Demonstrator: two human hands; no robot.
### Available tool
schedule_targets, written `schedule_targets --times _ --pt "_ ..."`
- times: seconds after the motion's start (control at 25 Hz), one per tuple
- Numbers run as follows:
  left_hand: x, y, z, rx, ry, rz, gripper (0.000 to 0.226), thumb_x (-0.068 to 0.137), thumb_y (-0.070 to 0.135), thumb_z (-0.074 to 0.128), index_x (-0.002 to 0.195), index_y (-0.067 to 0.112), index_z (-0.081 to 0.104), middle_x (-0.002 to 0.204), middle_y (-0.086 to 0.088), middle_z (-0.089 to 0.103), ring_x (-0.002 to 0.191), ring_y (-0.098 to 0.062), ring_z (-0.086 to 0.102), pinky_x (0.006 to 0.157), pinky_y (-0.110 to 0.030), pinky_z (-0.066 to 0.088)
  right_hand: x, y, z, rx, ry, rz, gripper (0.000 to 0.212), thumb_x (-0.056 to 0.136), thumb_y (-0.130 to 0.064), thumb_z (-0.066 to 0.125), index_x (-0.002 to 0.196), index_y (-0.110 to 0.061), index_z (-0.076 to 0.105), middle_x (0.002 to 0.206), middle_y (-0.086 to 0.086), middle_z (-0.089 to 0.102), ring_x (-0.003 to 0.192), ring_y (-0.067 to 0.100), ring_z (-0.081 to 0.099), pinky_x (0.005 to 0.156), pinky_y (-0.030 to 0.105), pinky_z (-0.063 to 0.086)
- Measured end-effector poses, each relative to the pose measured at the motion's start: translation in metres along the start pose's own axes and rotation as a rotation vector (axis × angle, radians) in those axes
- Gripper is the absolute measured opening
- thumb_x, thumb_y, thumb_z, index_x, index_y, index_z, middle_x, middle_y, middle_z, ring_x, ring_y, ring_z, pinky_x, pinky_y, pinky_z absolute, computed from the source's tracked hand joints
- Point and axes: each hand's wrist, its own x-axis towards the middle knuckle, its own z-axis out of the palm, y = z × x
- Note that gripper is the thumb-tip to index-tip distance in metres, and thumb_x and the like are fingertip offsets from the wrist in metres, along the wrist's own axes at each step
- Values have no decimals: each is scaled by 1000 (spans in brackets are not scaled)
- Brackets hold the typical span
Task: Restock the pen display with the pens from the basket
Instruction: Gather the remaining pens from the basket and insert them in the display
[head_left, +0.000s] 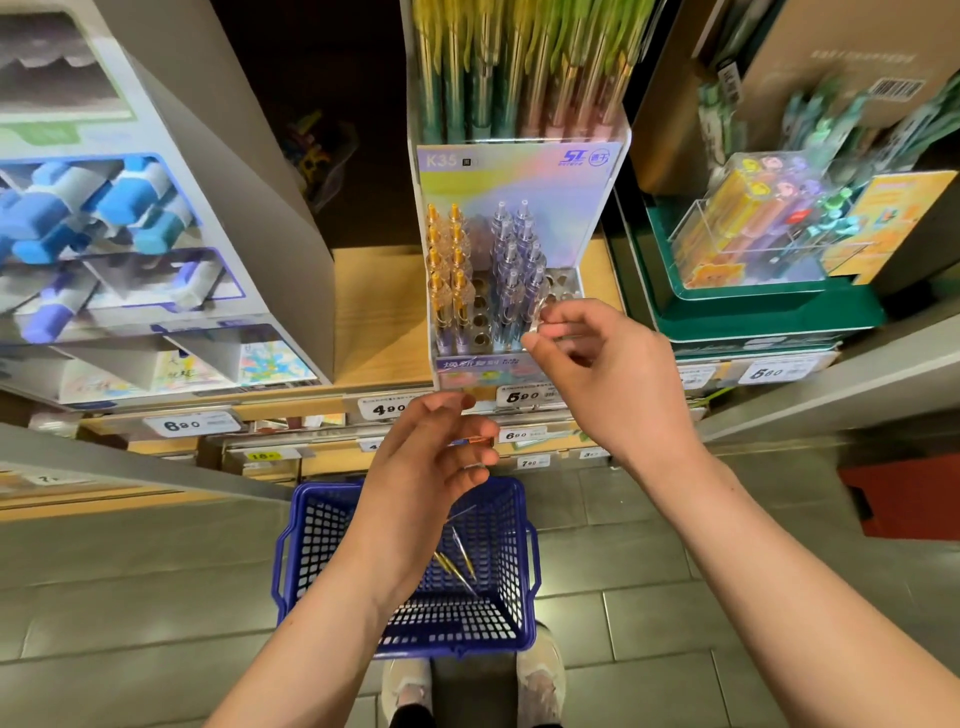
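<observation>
The pen display (519, 171) stands on the shelf straight ahead. Orange pens (447, 270) fill its left columns and purple pens (514, 260) stand right of the middle, with empty holes between them and at the right. My right hand (602, 364) pinches a clear purple pen (542, 313) at the display's front right holes. Below the shelf edge, my left hand (441, 452) curls loosely around a pen whose thin tip (461, 513) pokes out under the fingers. The blue basket (311, 525) sits on the floor below, with a few gold-tipped pens (457, 566) inside.
A large box of blue markers (104, 223) stands on the shelf to the left. A green tray with boxed pens (769, 306) is to the right. Price tags (522, 396) line the shelf edge. My shoes (540, 680) are just behind the basket on the tiled floor.
</observation>
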Motion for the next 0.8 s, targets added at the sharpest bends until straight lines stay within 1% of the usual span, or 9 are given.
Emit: schedule_targets --times 0.08,0.12,0.2,0.24,0.36,0.44,0.56,0.72,0.8 --pt "-6 4 0 21 20 23 19 94 32 60 104 19 68 90 -10 71 73 -19 66 68 -27 54 -9 -2 -1 162 5 125 16 91 -34 72 103 -25 68 83 -21 69 75 -2 68 70 8 49" --pt "-11 7 -1 28 35 41 17 100 29 54 104 19 67 89 -10 71 72 -19 66 68 -27 53 -16 -5 -2 253 10 170 14 92 -35 70 101 -26 65 83 -18 69 76 2 69 73 16 54" --pt "-21 13 -6 35 62 73 22 106 26 45 103 17 65 87 -9 70 71 -20 66 67 -27 52 -33 -15 -1 388 -37 224 9 95 -33 66 98 -26 62 82 -9 68 81 13 69 80 34 58" --pt "-27 16 -9 33 72 86 23 106 27 44 102 16 64 86 -8 70 70 -19 65 65 -26 52 -42 -20 1 435 -93 231 6 96 -29 65 99 -24 61 82 -3 67 80 13 68 79 37 58" --pt "-43 16 -28 42 119 111 23 106 28 44 102 16 63 81 -5 70 65 -17 64 61 -24 52 -72 -31 17 544 -267 261 5 98 -20 63 102 -22 61 79 9 60 67 12 60 68 30 53" --pt "-56 8 -51 72 143 103 24 107 30 43 105 16 62 81 -4 69 66 -17 63 62 -24 51 -94 -33 36 551 -317 304 8 97 -19 64 105 -22 61 75 0 60 67 13 59 67 28 51" --pt "-69 -17 -99 83 179 61 21 105 30 47 105 16 63 83 -3 70 71 -17 64 66 -27 50 -132 -23 71 527 -350 366 12 97 -22 64 108 -23 60 74 -12 62 72 13 61 65 22 51" --pt "-77 -58 -164 101 231 -33 19 104 28 49 104 17 64 85 -3 71 72 -17 65 66 -26 51 -184 3 126 467 -351 485 13 97 -21 65 107 -26 58 73 -12 63 72 13 63 67 25 51" --pt "-76 -82 -193 98 246 -76 17 103 26 50 101 19 66 85 -2 71 73 -16 65 66 -25 51 -206 25 157 439 -336 549 14 97 -21 65 108 -25 59 72 -10 62 70 12 63 68 30 52"
